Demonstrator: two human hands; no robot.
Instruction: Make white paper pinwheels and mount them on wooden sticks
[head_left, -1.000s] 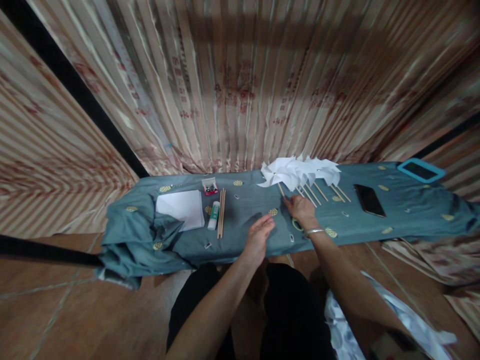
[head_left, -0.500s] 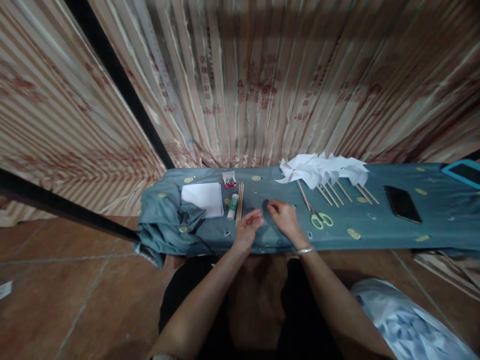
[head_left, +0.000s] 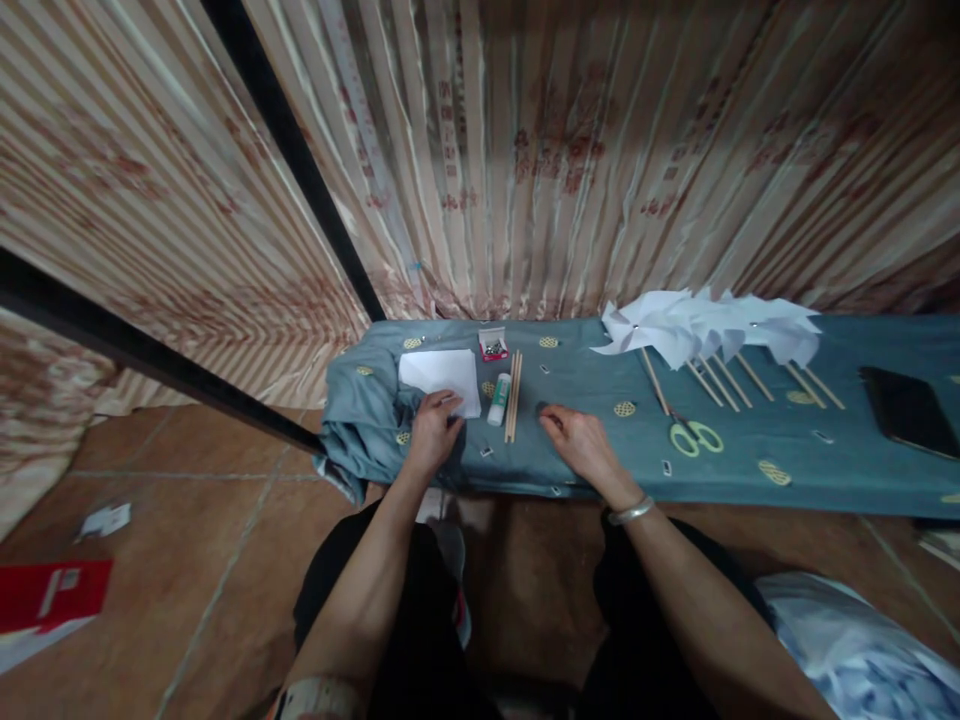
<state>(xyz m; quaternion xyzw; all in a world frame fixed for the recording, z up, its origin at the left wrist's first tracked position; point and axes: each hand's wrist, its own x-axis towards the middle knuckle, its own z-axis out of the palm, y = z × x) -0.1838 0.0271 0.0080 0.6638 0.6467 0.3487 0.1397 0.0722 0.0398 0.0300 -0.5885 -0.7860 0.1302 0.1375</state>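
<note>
We see the left hand at the near edge of the paper, which lies in a white pile at the left part of the cloth. Its fingers are half bent, with a small gap to the thumb, and they seem to touch the sheets; we cannot tell if they grip one. The right hand is low over the cloth, well apart from the left one. Its fingers are curled and the tips come close to the thumb, but we cannot tell if something small is between them.

Between our two hands lie the glue and, just beside it, some thin sticks. Behind these stands an open box with small shiny pieces inside. A bunched fold of the cloth comes over the near left corner of the paper, beside the left hand. To the right of the right hand lie the scissors with green handles, near the end of one pinwheel stick. The white pinwheels overlap in a row along the back, and the phone lies farther right. On the floor we see a bag at right and a red packet at left.

The glue has a green and white label, the packet a pale one; their print is too small for us to read. The curtain carries columns of characters, too blurred to read.
</note>
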